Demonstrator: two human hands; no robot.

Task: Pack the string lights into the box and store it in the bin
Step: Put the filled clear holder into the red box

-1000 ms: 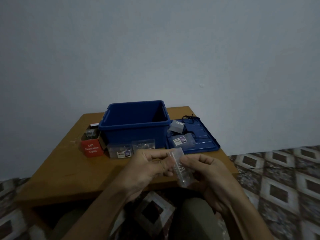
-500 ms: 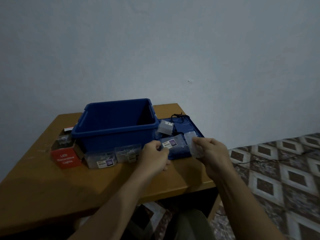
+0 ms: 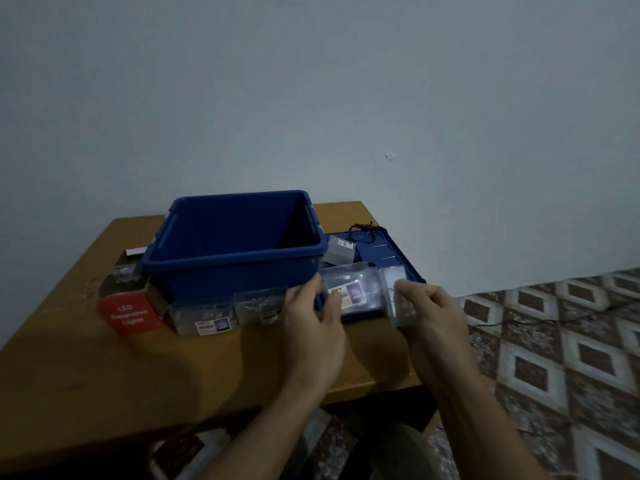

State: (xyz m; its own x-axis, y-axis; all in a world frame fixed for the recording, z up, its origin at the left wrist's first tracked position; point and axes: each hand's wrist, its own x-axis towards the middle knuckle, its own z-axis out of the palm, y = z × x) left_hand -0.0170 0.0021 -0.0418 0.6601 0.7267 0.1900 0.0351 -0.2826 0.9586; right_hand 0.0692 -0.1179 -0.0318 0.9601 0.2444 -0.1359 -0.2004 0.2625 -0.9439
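The bin [image 3: 239,251] and lid [image 3: 388,258] are blue, the table [image 3: 104,375] orange-brown, the light box [image 3: 130,313] red with pale lettering, the floor [image 3: 554,341] diamond-patterned.

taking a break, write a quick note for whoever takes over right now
Left hand: fingers at the left end of the labelled clear box on the blue lid; grip unclear.
Right hand: holds a small clear box above the lid's front edge.
Blue bin: open, nothing seen inside. Two other clear boxes and the red box lie along its front.
Done: nothing visibly binned. Left: box the lights, bin them.
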